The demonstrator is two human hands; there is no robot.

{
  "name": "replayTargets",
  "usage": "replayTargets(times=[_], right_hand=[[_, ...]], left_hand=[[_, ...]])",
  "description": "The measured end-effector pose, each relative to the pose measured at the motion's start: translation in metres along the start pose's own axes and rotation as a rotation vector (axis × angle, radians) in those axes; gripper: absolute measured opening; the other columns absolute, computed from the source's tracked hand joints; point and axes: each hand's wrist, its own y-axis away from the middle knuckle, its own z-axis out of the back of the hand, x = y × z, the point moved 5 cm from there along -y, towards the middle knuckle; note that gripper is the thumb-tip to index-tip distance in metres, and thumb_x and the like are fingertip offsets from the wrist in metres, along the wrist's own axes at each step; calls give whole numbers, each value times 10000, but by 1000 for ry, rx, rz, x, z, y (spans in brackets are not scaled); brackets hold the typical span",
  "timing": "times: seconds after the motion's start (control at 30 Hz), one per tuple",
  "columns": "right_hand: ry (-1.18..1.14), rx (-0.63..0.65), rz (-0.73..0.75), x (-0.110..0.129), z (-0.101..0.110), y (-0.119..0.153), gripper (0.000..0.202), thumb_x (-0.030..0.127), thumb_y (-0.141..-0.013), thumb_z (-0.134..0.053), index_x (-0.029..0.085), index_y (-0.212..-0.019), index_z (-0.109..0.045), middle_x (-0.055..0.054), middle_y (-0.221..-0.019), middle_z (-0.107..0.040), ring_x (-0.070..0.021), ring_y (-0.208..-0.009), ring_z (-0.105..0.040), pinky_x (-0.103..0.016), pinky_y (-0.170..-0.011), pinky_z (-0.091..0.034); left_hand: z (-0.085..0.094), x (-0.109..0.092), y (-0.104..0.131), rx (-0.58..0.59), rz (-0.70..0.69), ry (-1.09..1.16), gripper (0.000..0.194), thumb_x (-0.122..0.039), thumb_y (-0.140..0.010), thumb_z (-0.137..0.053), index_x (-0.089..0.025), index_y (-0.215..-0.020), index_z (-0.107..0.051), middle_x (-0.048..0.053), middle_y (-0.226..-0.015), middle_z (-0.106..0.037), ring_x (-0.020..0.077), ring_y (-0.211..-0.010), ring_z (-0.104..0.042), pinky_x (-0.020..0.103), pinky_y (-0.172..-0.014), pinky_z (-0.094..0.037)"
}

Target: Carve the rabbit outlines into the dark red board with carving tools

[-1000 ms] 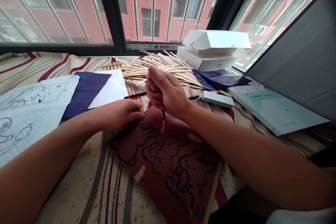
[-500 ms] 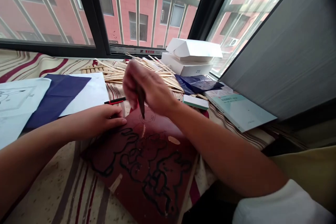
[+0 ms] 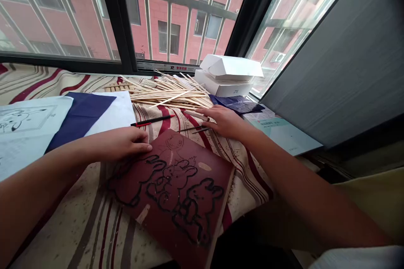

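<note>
A dark red board (image 3: 202, 176) with black carved rabbit outlines lies tilted on the striped cloth in front of me. My left hand (image 3: 126, 143) rests with its fingertips on the board's upper left edge and grips nothing. My right hand (image 3: 224, 122) lies flat on the cloth beyond the board's far corner, fingers stretched out. Its fingertips reach a pale stick (image 3: 196, 114). Two thin dark tools (image 3: 194, 128) lie just in front of the fingers, apart from the hand. A red and black pencil (image 3: 151, 120) lies between my hands.
A heap of thin wooden sticks (image 3: 167, 92) and two white boxes (image 3: 230, 76) stand by the barred window. Blue carbon paper (image 3: 82, 115) and white drawing sheets (image 3: 25, 126) lie left. A book (image 3: 284, 134) and crumpled blue paper (image 3: 236, 103) lie right. Wood chips litter the cloth.
My right hand lifted the dark carving tool off the board, swung right and now lies flat on the cloth without it. My left hand stayed on the board's edge; the view shifted.
</note>
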Motion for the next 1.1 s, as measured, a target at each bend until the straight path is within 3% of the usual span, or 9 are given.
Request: replayTargets(times=[0.13,0.23,0.33,0.5,0.7,0.8,0.9,0.97,1.1], right_hand=[[112,90,-55,-18,-8,16,584,229,-992,-581,132,-1564,-507,-196,-1300,-731,-368,-1163,-670,-464,-960,-502],[169,132,-80,-33,-10,20,383,195,-940,-601,85,-1292,-701,-227,-1221,-739,-383,-1091,-694,-449,-905,-503],[163,142,-60,-43,-11,17,201,217,-903,-631,132,-1046,-744,-175,-1090,-767,-347,-1044,-696,-412,-888,-498],[95,0,-58,-51,1,9,201,292,-921,-584,160,-1020,-700,-144,-1065,-762,-322,-1089,-660,-406,-955,-480],[63,-158,-137,-60,7,5,250,320,-937,-546,183,-1114,-655,-120,-998,-765,-294,-904,-694,-375,-783,-480],[95,-172,-138,-56,-2,1,204,272,-916,-572,165,-1060,-671,-158,-1001,-750,-340,-956,-668,-419,-830,-483],[123,-176,-73,-40,-7,1,256,252,-941,-564,124,-1131,-677,-231,-1207,-695,-394,-1152,-596,-500,-986,-455],[118,-136,15,-24,-10,1,274,263,-979,-543,146,-1186,-680,-207,-1277,-675,-367,-1203,-570,-486,-1044,-435],[89,8,143,-7,-18,-1,200,279,-959,-612,186,-1104,-714,-144,-1168,-721,-319,-1105,-600,-433,-1008,-459]], left_hand=[[-1,1,0,21,2,-25,440,-625,-860,-458,-209,-749,-547,41,-769,-614,183,-722,-555,291,-654,-400],[-2,1,-1,30,-3,-40,435,-621,-865,-447,-210,-756,-540,40,-779,-611,188,-735,-563,298,-668,-396],[-1,-1,0,27,3,-57,410,-595,-874,-449,-208,-777,-539,37,-789,-609,187,-745,-566,301,-684,-395],[0,-5,5,26,10,-70,363,-549,-894,-460,-209,-788,-530,18,-759,-588,169,-720,-551,290,-677,-394],[0,-7,4,33,16,-44,351,-533,-901,-468,-210,-781,-532,11,-720,-577,157,-674,-539,274,-637,-389],[1,-7,3,26,19,-54,349,-530,-899,-471,-207,-790,-547,19,-748,-600,162,-700,-554,275,-650,-399],[1,-7,2,20,9,-59,350,-527,-901,-467,-208,-775,-536,19,-742,-600,163,-700,-553,280,-653,-400],[1,-6,2,19,-1,-57,353,-531,-903,-468,-209,-772,-530,16,-743,-596,161,-704,-550,283,-660,-401],[2,-6,3,24,4,-71,343,-522,-912,-469,-207,-791,-531,13,-755,-593,158,-707,-545,292,-684,-404]])
